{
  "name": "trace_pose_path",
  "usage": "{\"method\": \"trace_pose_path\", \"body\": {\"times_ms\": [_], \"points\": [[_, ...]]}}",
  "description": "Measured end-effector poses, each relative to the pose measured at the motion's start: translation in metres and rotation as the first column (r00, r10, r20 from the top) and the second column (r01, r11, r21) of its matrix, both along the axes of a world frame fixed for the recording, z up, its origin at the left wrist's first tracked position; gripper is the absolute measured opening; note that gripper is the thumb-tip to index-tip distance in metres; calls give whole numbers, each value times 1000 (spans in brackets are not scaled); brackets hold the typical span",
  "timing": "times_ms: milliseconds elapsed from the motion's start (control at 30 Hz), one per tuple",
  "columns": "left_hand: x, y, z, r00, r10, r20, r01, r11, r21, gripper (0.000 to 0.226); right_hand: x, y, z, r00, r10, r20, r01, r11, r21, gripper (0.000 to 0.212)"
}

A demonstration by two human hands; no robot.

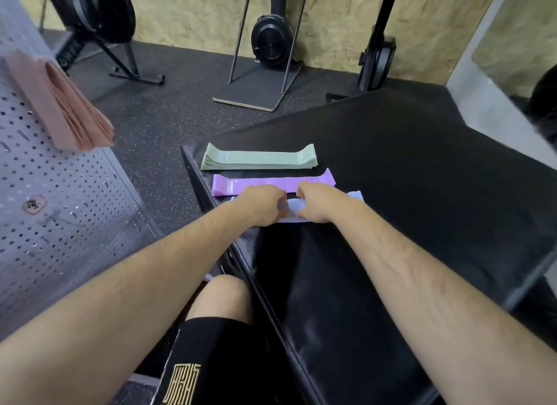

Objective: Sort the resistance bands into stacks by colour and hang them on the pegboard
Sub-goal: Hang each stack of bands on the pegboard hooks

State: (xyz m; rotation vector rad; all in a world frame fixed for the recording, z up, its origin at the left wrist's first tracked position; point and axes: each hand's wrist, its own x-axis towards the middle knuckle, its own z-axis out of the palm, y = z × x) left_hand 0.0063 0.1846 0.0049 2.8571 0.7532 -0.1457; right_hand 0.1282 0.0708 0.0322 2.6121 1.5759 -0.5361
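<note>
Three stacks of bands lie side by side on a black padded mat [407,169]. Farthest is the green stack [259,161], then the purple stack [268,183], then a pale blue stack [291,209] nearest me. My left hand [261,202] and my right hand [319,201] both grip the blue stack near its middle, fingers curled over it and covering most of it. A pink stack of bands [63,106] hangs on the grey pegboard [60,199] at the left.
The pegboard stands at my left, close to the mat's left edge. Black exercise machines [271,42] stand along the wooden wall at the back, on speckled rubber floor [168,103]. My knee in black shorts [217,320] is below.
</note>
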Motion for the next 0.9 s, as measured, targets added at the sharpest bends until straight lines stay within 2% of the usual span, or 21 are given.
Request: {"method": "trace_pose_path", "body": {"times_ms": [67, 167, 233, 300, 400, 500, 700, 900], "points": [[5, 0, 4, 1000, -3, -5, 3, 1000, 3, 25, -1, 6, 4, 999, 1, 34, 1, 999, -47, 34], [13, -2, 9, 999, -9, -41, 10, 999, 32, 36, -2, 10, 9, 998, 10, 59, -5, 996, -94, 31], [17, -3, 13, 997, -12, -77, 17, 998, 59, 40, -3, 10, 8, 996, 20, 86, -11, 995, -100, 30], [17, -5, 17, 994, -25, -110, 27, 1000, 15, 37, -9, 6, 5, 988, 46, 147, -35, 996, -77, 30], [9, -13, 17, 995, -46, -89, 42, 998, -50, 27, -17, -7, -3, 961, 77, 264, -86, 996, 25, 26], [0, -23, 14, 999, -43, -33, 42, 998, -50, 32, -22, -23, -12, 951, 64, 302, -123, 976, 178, 21], [-26, -24, 33, 984, 102, 146, -55, 955, -292, 31, -38, -37, 2, 970, -14, 244, -109, 869, 483, 21], [-74, -22, 92, 881, 309, 358, -69, 833, -550, 40, -74, -31, 55, 998, 29, 59, -62, 707, 705, 27]]}}
